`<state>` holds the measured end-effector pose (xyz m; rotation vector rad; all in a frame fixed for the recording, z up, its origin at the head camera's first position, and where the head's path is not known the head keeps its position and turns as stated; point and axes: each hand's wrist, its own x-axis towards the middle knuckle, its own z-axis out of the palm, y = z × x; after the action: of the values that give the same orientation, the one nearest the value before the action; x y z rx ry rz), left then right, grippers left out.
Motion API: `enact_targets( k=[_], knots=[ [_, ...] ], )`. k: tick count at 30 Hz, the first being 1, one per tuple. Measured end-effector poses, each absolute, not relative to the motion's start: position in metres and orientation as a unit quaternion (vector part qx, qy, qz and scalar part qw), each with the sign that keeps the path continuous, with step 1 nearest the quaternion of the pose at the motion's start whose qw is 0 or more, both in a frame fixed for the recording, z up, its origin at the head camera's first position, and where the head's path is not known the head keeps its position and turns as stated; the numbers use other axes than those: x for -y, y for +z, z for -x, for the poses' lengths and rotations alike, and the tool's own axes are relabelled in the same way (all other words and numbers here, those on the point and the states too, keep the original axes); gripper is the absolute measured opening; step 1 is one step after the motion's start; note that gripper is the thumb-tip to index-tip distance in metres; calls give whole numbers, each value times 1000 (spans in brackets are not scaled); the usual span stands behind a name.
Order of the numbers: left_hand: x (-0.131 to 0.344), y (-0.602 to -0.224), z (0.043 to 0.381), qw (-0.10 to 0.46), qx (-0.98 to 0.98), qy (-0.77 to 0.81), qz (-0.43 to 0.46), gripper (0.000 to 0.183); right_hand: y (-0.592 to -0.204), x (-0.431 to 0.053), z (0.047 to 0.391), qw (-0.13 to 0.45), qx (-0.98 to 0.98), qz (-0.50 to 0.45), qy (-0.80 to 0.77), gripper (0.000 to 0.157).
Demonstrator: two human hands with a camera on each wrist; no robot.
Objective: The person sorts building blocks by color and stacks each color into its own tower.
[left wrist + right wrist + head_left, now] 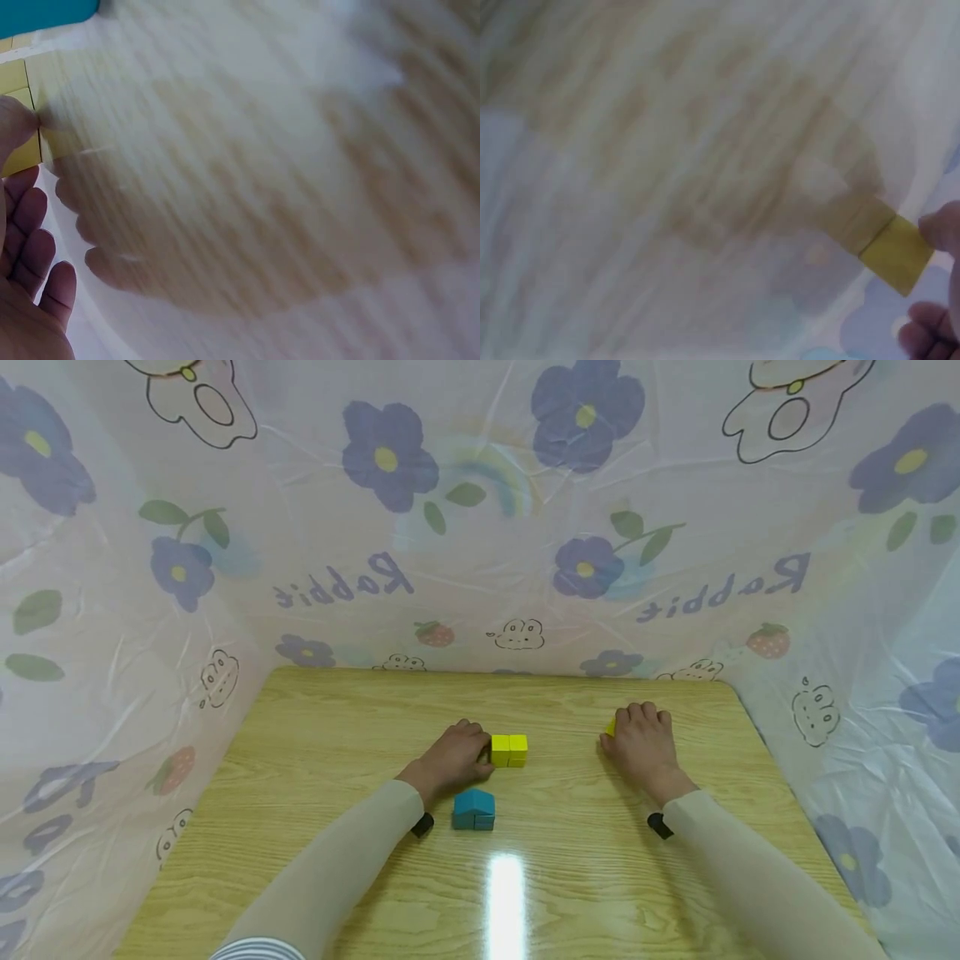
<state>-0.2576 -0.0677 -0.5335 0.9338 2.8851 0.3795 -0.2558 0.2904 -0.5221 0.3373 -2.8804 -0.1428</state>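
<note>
Two yellow blocks (509, 750) stand side by side near the middle of the table. My left hand (453, 755) holds their left end, thumb in front and fingers behind. In the left wrist view the thumb (15, 124) lies over the face of a yellow block (21, 154). Farther right, my right hand (643, 745) pinches another yellow block (611, 727), mostly hidden by the hand in the head view. The right wrist view shows this block (900, 255) at the thumb tip, down at the tabletop. Blue blocks (473, 810) with a peaked outline sit in front of the yellow pair.
The wood-grain table (570, 893) reflects a bright strip of light near its front. A patterned curtain (480, 552) rises behind the table and on both sides. Dark wrist cameras (660, 825) hang under both wrists.
</note>
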Motion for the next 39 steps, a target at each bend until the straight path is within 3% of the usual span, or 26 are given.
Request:
enact_targets(
  k=[10,16,21,29,39],
  knots=[
    [67,-532,256,45,-943,125,-304,32,-528,-283,255,83,989,-104,-61,47],
    [67,-532,257,44,-944,124,-304,35,-532,-271,255,107,979,-170,-36,41],
    [67,-533,256,46,-945,121,-300,36,-531,-260,253,122,966,-228,-24,44],
    [66,-535,257,48,-945,122,-299,36,-530,-257,249,133,965,-224,-39,48],
    [65,-532,256,49,-946,118,-297,36,-530,-259,251,112,958,-263,-14,27]
  ],
)
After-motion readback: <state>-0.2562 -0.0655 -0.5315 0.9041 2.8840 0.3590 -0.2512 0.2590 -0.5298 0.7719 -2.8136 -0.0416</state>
